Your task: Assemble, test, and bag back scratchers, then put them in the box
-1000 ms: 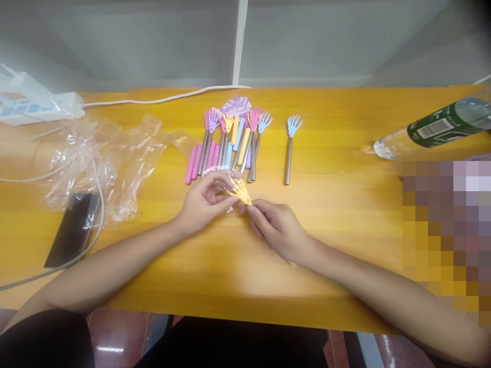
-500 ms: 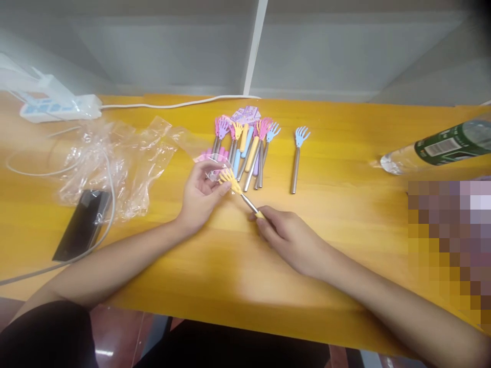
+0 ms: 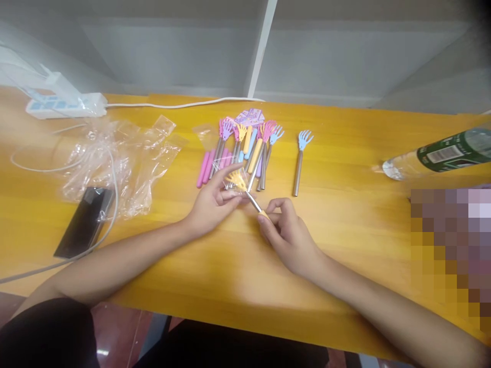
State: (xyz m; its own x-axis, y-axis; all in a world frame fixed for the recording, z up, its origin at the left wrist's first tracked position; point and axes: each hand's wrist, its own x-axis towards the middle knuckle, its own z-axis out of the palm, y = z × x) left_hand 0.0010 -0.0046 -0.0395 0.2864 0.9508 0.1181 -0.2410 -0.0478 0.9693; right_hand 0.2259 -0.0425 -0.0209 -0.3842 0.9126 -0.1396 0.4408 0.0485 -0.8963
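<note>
My right hand (image 3: 289, 235) grips the yellow handle of a back scratcher (image 3: 253, 202) with a metal shaft. Its yellow claw head lies at the fingers of my left hand (image 3: 215, 204), inside or against a clear plastic bag (image 3: 237, 175). The thumb and fingers of my left hand close around the bag. Behind my hands lies a pile of claw heads on metal shafts, among them a pink claw (image 3: 268, 129) and a purple claw (image 3: 227, 130), with pink handles (image 3: 203, 168) at its left. A blue-clawed scratcher (image 3: 298, 168) lies apart on the right.
Crumpled clear bags (image 3: 134, 163) cover the left of the table (image 3: 238, 286), beside a dark phone (image 3: 85, 222), a cable and a power strip (image 3: 65, 106). Purple cards (image 3: 251, 116) lie behind the pile. A bottle (image 3: 441, 153) lies at the right.
The yellow claw has moved slightly right and down with the bag around it. My left hand has shifted right, and my right index finger is now more raised and bent.
</note>
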